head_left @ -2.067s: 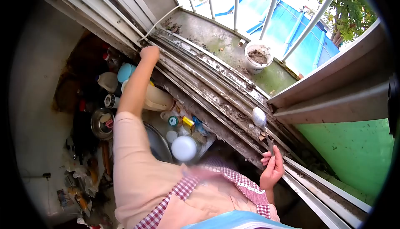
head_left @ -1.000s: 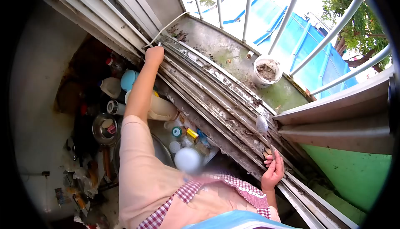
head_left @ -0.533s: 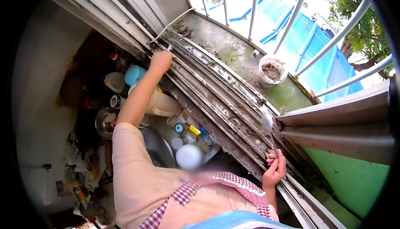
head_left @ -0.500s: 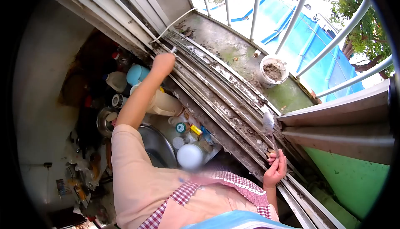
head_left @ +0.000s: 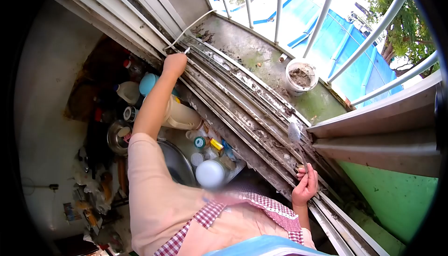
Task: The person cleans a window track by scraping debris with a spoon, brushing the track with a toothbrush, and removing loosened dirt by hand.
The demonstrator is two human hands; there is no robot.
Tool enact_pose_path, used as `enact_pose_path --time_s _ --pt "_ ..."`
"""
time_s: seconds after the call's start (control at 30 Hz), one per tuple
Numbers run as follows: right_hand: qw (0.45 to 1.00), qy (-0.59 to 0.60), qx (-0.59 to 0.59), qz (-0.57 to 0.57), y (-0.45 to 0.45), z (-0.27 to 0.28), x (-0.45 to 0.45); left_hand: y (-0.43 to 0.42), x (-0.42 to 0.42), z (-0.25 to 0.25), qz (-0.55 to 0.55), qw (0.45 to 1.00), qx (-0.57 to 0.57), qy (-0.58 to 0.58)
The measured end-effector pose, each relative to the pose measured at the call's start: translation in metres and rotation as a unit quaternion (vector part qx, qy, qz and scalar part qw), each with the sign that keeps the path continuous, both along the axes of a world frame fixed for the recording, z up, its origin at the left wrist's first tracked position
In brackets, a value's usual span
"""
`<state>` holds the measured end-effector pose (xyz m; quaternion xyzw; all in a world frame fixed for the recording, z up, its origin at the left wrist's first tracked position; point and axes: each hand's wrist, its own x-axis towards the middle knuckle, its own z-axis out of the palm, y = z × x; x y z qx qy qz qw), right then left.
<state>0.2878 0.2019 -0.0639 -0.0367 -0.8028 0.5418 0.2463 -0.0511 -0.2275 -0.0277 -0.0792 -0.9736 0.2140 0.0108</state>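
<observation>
My left hand (head_left: pixel 175 64) is closed at the far upper-left end of the dirty window track (head_left: pixel 252 116). A small pale tip of something sticks out past its fingers, too little to name. Near the track's lower-right end, my right hand (head_left: pixel 305 186) pinches the handle of a metal spoon (head_left: pixel 294 133), whose bowl points up over the track. Loose dirt lies in the grooves. On the ledge beyond the track stands a white tub (head_left: pixel 302 76) with dark dirt inside. A white cable (head_left: pixel 191 26) curves just above my left hand.
White bars (head_left: pixel 322 16) stand beyond the ledge (head_left: pixel 252 53). A green panel (head_left: pixel 392 195) is at the right. Below the track, to the left, are a cream container (head_left: pixel 182 116), a white-lidded jar (head_left: pixel 210 174), a yellow box (head_left: pixel 216 144), a metal basin (head_left: pixel 175 162) and several bottles.
My left hand has shifted slightly up and left along the track end, still closed. My right hand still holds the spoon in nearly the same place. The view has shifted a little.
</observation>
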Motion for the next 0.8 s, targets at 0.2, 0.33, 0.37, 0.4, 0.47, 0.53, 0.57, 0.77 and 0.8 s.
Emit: enact_pose_path --time_s 0.2,0.33,0.37,0.4,0.47,0.53,0.57,0.77,0.8 --pt "1.000 0.014 0.011 0.016 -0.002 0.002 -0.002 0.021 0.036 0.010 -0.076 0.995 0.019 -0.065" --pt "1.000 0.010 0.017 0.022 -0.001 0.000 0.000 0.056 0.078 0.022 -0.129 0.988 0.001 -0.084" --pt "1.000 0.011 0.015 0.022 0.000 -0.001 -0.001 0.060 0.084 0.030 -0.143 0.986 -0.004 -0.085" --pt "1.000 0.012 0.006 0.019 0.000 -0.002 -0.002 0.063 0.085 0.035 -0.158 0.984 -0.010 -0.086" --pt "1.000 0.014 0.009 0.016 -0.001 0.000 -0.002 0.049 0.065 0.038 -0.095 0.995 0.014 -0.001" --pt "1.000 0.020 0.017 0.017 -0.002 0.001 -0.003 0.022 0.028 0.023 -0.068 0.997 0.012 0.035" --pt "1.000 0.017 0.017 0.019 -0.002 0.001 -0.001 0.015 0.016 0.014 -0.061 0.998 0.001 0.031" --pt "1.000 0.016 0.017 0.014 -0.003 0.005 -0.003 0.132 0.089 0.021 -0.146 0.978 0.046 -0.142" --pt "1.000 0.014 0.022 0.017 -0.002 0.007 -0.003 0.151 0.105 0.028 -0.173 0.973 0.035 -0.149"
